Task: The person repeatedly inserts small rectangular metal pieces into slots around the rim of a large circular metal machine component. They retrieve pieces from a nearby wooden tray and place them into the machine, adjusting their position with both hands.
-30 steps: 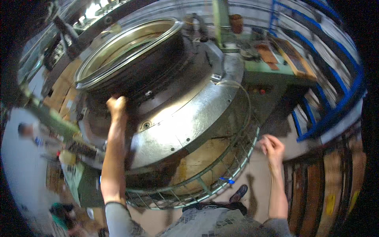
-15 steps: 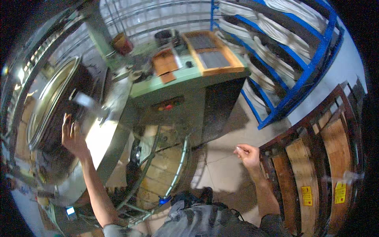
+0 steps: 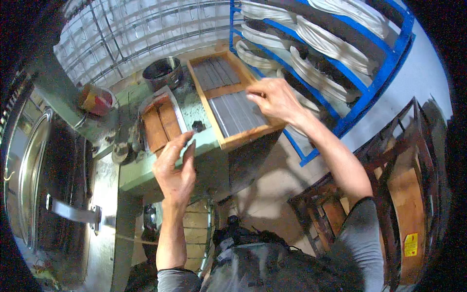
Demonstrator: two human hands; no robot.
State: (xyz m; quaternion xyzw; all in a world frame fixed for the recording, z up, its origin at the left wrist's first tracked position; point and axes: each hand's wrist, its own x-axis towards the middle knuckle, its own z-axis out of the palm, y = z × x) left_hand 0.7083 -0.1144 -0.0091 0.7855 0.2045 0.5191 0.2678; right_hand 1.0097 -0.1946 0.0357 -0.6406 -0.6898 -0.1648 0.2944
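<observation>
My right hand is over the right side of a shallow wooden tray. Its fingers are closed in a pinch; whatever may be between them is too small to make out. The tray has two compartments with thin grey strips lying in them. My left hand hovers at the front edge of a green bench, thumb and forefinger apart, nothing visible in it. Just beyond it, reddish-brown blocks lie in a pale-rimmed holder. A small black knob sits between holder and tray.
Further back stand a dark metal pot and a reddish bucket. At left is a round metal-rimmed drum beside a shiny handle. A blue rack with white cloth bundles and brown frames with boards flank the right.
Both hands have moved toward the bench: the left came right from beside the drum, the right rose to the wooden tray. The view has shifted closer to the bench.
</observation>
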